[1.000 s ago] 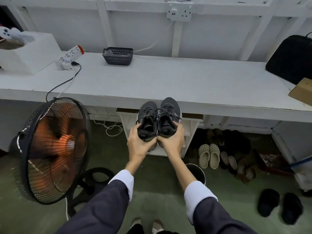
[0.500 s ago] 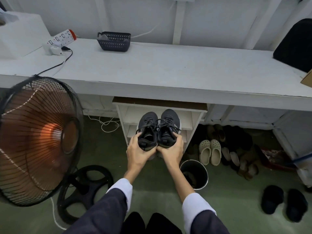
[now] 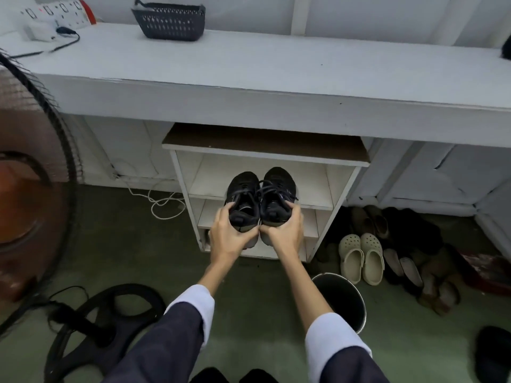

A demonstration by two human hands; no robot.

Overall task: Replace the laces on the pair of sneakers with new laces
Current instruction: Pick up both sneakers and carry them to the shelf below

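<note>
I hold a pair of black sneakers side by side, toes pointing away, in front of a small white shoe shelf [image 3: 336,214] under the bench. My left hand [image 3: 229,236] grips the heel of the left sneaker [image 3: 244,194]. My right hand [image 3: 284,232] grips the heel of the right sneaker [image 3: 278,190]. Dark laces [image 3: 262,190] are threaded in both shoes and tangle loosely between them. No other laces are in view.
A white bench [image 3: 276,70] runs across the top with a dark basket [image 3: 170,22] and a power strip [image 3: 55,12]. A standing fan [image 3: 30,172] fills the left. A metal bucket [image 3: 341,302], beige clogs [image 3: 360,258] and other shoes lie on the green floor to the right.
Both hands have lowered the sneakers from bench-edge height down to the shoe shelf, and my head has dropped closer to the floor. The grip is unchanged.
</note>
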